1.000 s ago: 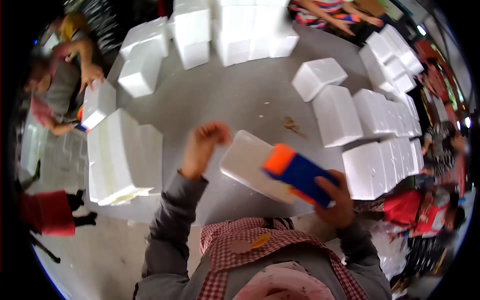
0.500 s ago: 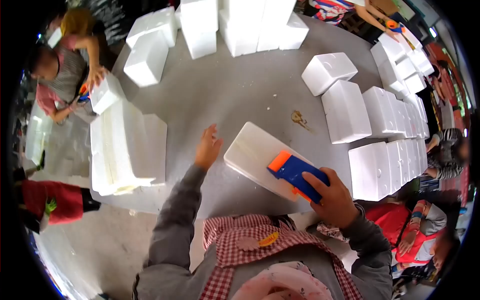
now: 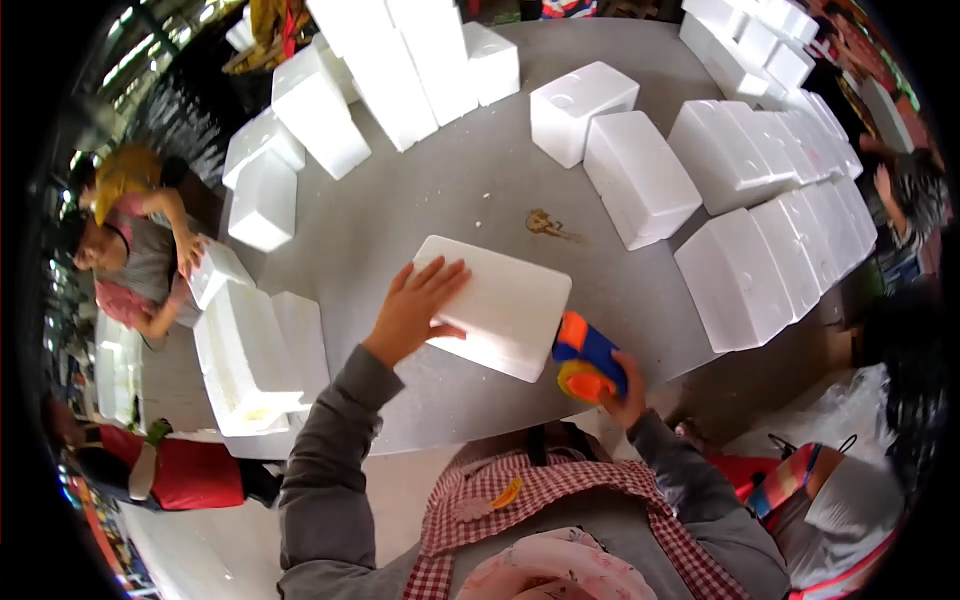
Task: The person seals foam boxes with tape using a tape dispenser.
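Note:
A white foam box (image 3: 505, 300) lies on the grey table in front of me. My left hand (image 3: 415, 312) rests on its left end, fingers stretched flat over the top and the thumb apart. To the right of the box, my right hand (image 3: 628, 390) is closed around a blue and orange tape dispenser (image 3: 600, 358) with a yellow-orange roll in it. The dispenser's orange front end is close to the box's right end; I cannot tell whether it touches.
Foam boxes (image 3: 640, 180) stand in rows at the right and in tall stacks (image 3: 385, 70) at the back. More boxes (image 3: 245, 350) stand at the left, where a co-worker (image 3: 145, 260) has hands on one. A brown scrap (image 3: 545, 224) lies on the table (image 3: 410, 200).
My left hand has come down onto the box. The box has turned, and my right hand has moved the tape dispenser from above it to beside its right end. The view has shifted too.

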{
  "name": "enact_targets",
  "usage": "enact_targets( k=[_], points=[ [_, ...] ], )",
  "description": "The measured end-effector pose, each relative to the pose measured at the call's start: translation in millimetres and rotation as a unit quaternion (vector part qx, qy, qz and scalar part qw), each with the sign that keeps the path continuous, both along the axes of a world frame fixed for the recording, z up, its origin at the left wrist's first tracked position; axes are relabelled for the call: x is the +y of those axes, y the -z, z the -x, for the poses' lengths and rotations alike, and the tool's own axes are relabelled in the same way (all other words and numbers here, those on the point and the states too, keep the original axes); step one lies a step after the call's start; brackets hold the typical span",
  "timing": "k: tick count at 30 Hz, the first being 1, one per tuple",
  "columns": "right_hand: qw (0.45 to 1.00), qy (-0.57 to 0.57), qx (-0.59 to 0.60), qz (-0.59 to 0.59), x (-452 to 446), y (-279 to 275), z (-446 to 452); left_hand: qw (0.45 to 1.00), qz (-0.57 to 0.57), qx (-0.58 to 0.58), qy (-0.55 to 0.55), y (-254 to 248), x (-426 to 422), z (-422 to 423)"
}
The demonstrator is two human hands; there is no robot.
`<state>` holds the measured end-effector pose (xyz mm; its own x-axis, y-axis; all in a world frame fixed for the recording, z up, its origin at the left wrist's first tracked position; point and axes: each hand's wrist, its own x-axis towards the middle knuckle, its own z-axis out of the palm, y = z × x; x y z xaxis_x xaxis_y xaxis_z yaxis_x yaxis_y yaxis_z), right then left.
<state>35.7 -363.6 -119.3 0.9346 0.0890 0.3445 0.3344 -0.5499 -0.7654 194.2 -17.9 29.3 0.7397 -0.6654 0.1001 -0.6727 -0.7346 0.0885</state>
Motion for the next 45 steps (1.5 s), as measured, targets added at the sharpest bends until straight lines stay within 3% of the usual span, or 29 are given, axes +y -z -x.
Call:
enact_targets(
  k=[2,3,5,9,10,12,14,16,18,19,22,24,28,29,31,32,34,35,36,37,40,42,44,45],
  points=[
    [0.977,0.035,0.051,-0.203,10.8,17.5,-28.2,0.999,0.013,-0.032,0.042,2.2,-11.2,-34.7],
    [0.975,0.052,0.039,-0.214,9.8,5.0,-42.5,0.995,0.029,-0.083,0.051,8.6,-21.2,-49.8],
    [0.882,0.027,0.248,-0.401,3.4,-31.1,-61.5,0.977,0.057,-0.184,0.094,16.6,-44.3,-71.9],
    [0.848,0.090,0.246,-0.461,24.7,-27.8,-40.4,0.984,0.079,-0.145,0.058,36.9,-65.5,-107.8],
    [0.844,0.140,0.197,-0.479,48.9,-17.1,-15.3,0.984,0.080,-0.142,0.070,44.7,-67.2,-107.0],
    [0.836,0.188,0.138,-0.497,102.5,2.5,19.7,0.993,0.039,-0.101,-0.039,53.5,-60.0,-103.0],
    [0.868,0.212,0.121,-0.433,151.6,13.2,38.9,0.988,0.035,-0.147,-0.044,58.0,-54.6,-79.8],
    [0.887,0.233,0.125,-0.379,164.4,-1.0,17.1,0.972,-0.042,-0.020,-0.231,51.4,-44.4,-34.9],
    [0.893,0.211,0.155,-0.367,132.0,-15.5,-41.9,0.978,-0.020,0.010,-0.210,53.0,-21.0,2.2],
    [0.882,0.182,0.191,-0.391,113.3,-12.5,-62.3,0.983,0.052,-0.157,-0.077,82.6,1.3,4.6],
    [0.863,0.139,0.216,-0.435,104.7,-13.6,-59.6,0.987,0.086,-0.134,-0.008,72.1,-3.9,9.8],
    [0.889,0.228,0.149,-0.367,126.8,-22.7,-8.9,0.990,0.078,-0.104,-0.052,66.9,-9.7,19.3],
    [0.798,0.241,0.186,-0.520,220.4,-23.4,104.6,0.983,0.058,-0.061,-0.161,62.0,-31.3,57.7],
    [0.797,0.245,0.188,-0.519,221.8,-20.7,101.7,0.975,0.045,-0.046,-0.213,54.2,-36.2,70.6],
    [0.765,0.259,0.128,-0.576,204.3,-9.7,75.0,0.983,0.042,0.010,-0.176,48.8,-34.5,80.9],
    [0.777,0.257,0.138,-0.558,181.3,-3.7,59.5,0.987,0.037,0.062,-0.143,45.6,-32.5,84.8],
    [0.791,0.258,0.146,-0.536,155.5,-15.5,53.3,0.997,0.023,0.004,-0.074,18.5,-45.8,68.8],
    [0.800,0.243,0.165,-0.523,148.7,-32.8,59.1,0.979,0.038,-0.202,0.004,47.5,-48.7,53.1],
    [0.807,0.226,0.190,-0.512,147.0,-44.4,63.8,0.980,0.038,-0.196,0.003,60.0,-46.3,50.5],
    [0.777,0.228,0.188,-0.556,156.1,-27.1,88.8,0.986,0.057,-0.155,-0.002,68.2,-46.8,46.7],
    [0.803,0.180,0.241,-0.515,162.4,-51.7,143.1,0.993,0.058,-0.099,-0.020,66.7,-51.4,41.5],
    [0.871,0.038,0.296,-0.389,162.4,-59.9,150.0,0.992,0.052,-0.111,-0.019,66.0,-53.0,44.9],
    [0.916,-0.043,0.251,-0.309,165.6,-70.9,93.0,0.993,0.051,-0.100,-0.021,63.2,-52.9,46.3],
    [0.947,-0.107,0.265,-0.145,182.8,-56.2,63.5,0.993,0.057,-0.099,-0.024,61.7,-53.9,47.8]
  ],
)
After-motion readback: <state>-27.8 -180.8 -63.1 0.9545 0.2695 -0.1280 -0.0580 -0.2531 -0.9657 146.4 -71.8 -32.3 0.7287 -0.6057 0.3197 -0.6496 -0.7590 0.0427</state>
